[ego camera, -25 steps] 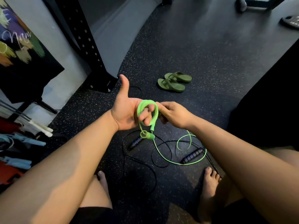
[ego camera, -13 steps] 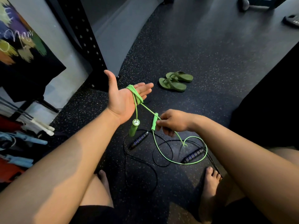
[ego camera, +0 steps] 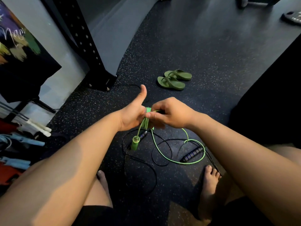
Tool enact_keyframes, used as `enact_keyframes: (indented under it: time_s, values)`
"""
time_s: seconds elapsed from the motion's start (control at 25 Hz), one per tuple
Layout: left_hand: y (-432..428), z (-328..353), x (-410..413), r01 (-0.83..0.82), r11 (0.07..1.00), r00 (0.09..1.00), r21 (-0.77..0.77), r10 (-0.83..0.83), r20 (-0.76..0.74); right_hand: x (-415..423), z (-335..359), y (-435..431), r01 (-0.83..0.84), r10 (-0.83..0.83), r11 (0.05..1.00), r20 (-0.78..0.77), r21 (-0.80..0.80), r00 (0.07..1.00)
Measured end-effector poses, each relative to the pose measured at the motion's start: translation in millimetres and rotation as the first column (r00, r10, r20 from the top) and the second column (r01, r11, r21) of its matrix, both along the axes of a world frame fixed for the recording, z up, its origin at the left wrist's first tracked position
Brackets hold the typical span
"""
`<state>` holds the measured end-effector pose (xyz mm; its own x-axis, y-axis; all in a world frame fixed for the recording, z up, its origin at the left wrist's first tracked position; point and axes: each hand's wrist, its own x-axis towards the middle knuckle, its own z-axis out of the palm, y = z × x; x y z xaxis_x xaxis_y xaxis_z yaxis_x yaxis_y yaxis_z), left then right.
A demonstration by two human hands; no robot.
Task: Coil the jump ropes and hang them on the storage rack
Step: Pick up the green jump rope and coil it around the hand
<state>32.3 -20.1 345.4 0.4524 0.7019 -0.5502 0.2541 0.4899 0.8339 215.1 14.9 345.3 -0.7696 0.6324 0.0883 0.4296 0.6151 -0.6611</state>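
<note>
The left hand is held up in the middle with its thumb sticking straight up. A thin bright green jump rope is wound in a few loops round its fingers, which bend in and hold the loops. The right hand is just beside it, touching it. Its thumb and fingers pinch the green rope at the loops.

One round green plastic handle hangs down from the loops on a short bit of rope. The rest of the green rope drops from the right hand and lies in a big loose loop on the speckled black rubber floor.

A thin black jump rope lies in loose curls on the floor under the hands, and the green loop crosses over it. One of its dark ridged handles lies near the person's bare right foot.

A pair of green flip-flops sits farther off on the floor. A tall black metal post with holes stands at the left.
</note>
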Motion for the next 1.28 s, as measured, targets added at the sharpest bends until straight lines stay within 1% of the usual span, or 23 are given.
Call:
enact_keyframes:
  time_s: [0.08, 0.16, 0.24, 0.32, 0.36, 0.4, 0.48, 0.52, 0.56, 0.6, 0.68, 0.72, 0.76, 0.8, 0.92, 1.0, 1.08, 1.2, 1.28]
  values:
    - [-3.1, 2.3, 1.4, 0.098, 0.993, 0.995, -0.067, -0.097, 0.015, 3.6, -0.9, 3.7, 0.022, -0.024, 0.999, -0.066, -0.042, 0.998]
    - [-2.7, 2.8, -0.9, 0.203, 0.972, 0.978, -0.120, -0.195, 0.075, 4.7, -4.4, 6.5, 0.028, -0.044, 0.993, -0.147, -0.112, 0.988]
    - [-2.7, 6.3, -3.3, 0.274, 0.954, 0.956, -0.123, -0.256, 0.145, 3.4, -10.7, 9.2, 0.041, -0.083, 0.980, -0.211, -0.195, 0.974]
    - [-3.4, 10.6, -5.0, 0.277, 0.956, 0.945, -0.093, -0.254, 0.204, 2.1, -18.5, 11.6, 0.077, -0.156, 0.944, -0.230, -0.320, 0.960]
    - [-4.4, 13.1, -5.7, 0.239, 0.968, 0.949, -0.079, -0.216, 0.230, 1.7, -22.6, 10.8, 0.087, -0.192, 0.907, -0.223, -0.411, 0.956]
    - [-5.2, 14.6, -6.8, 0.187, 0.980, 0.952, -0.067, -0.164, 0.257, 1.0, -26.1, 7.6, 0.081, -0.221, 0.851, -0.212, -0.519, 0.952]
    - [-6.1, 15.2, -8.9, 0.065, 0.997, 0.951, -0.047, -0.048, 0.305, -2.1, -31.6, -0.9, 0.060, -0.269, 0.683, -0.174, -0.728, 0.947]
    - [-5.9, 15.8, -9.2, -0.004, 0.999, 0.943, -0.041, 0.017, 0.332, -3.6, -34.9, -2.7, 0.070, -0.296, 0.606, -0.143, -0.793, 0.945]
    - [-5.8, 16.7, -9.6, -0.075, 0.996, 0.925, -0.039, 0.085, 0.371, -4.4, -36.8, -2.9, 0.094, -0.316, 0.551, -0.104, -0.829, 0.943]
    - [-4.7, 17.1, -10.6, -0.150, 0.988, 0.897, -0.041, 0.153, 0.414, -4.5, -39.0, -1.4, 0.119, -0.317, 0.521, -0.062, -0.845, 0.946]
    - [-1.3, 16.3, -13.7, -0.287, 0.957, 0.832, -0.044, 0.272, 0.483, -3.1, -41.9, 0.7, 0.162, -0.284, 0.512, 0.011, -0.844, 0.959]
    - [0.7, 14.9, -15.1, -0.342, 0.939, 0.809, -0.037, 0.314, 0.497, -2.2, -41.9, 0.5, 0.181, -0.258, 0.536, 0.044, -0.825, 0.965]
    - [2.6, 13.2, -16.3, -0.394, 0.919, 0.795, -0.020, 0.352, 0.494, -2.1, -41.5, -0.4, 0.196, -0.218, 0.590, 0.079, -0.783, 0.973]
    - [4.3, 11.4, -17.4, -0.441, 0.897, 0.783, -0.003, 0.387, 0.487, -3.0, -39.3, -2.6, 0.202, -0.167, 0.665, 0.120, -0.719, 0.979]
    - [8.9, 6.8, -18.3, -0.536, 0.843, 0.763, 0.041, 0.463, 0.451, -8.5, -28.3, -8.5, 0.170, -0.065, 0.890, 0.251, -0.424, 0.966]
    - [11.7, 4.1, -17.3, -0.557, 0.827, 0.768, 0.070, 0.482, 0.423, -11.1, -20.2, -8.1, 0.088, -0.023, 0.980, 0.336, -0.181, 0.942]
    - [13.7, -0.1, -15.5, -0.555, 0.826, 0.791, 0.094, 0.489, 0.369, -12.8, -12.9, -8.7, 0.012, -0.019, 1.000, 0.380, 0.021, 0.925]
    - [14.7, -3.0, -8.5, -0.487, 0.867, 0.863, 0.108, 0.458, 0.212, -11.9, -0.8, -10.8, 0.000, -0.073, 0.980, 0.361, 0.199, 0.930]
    - [14.8, -5.8, -7.3, -0.377, 0.921, 0.926, 0.096, 0.370, 0.079, -9.3, 4.6, -10.8, -0.010, -0.083, 0.954, 0.296, 0.300, 0.951]
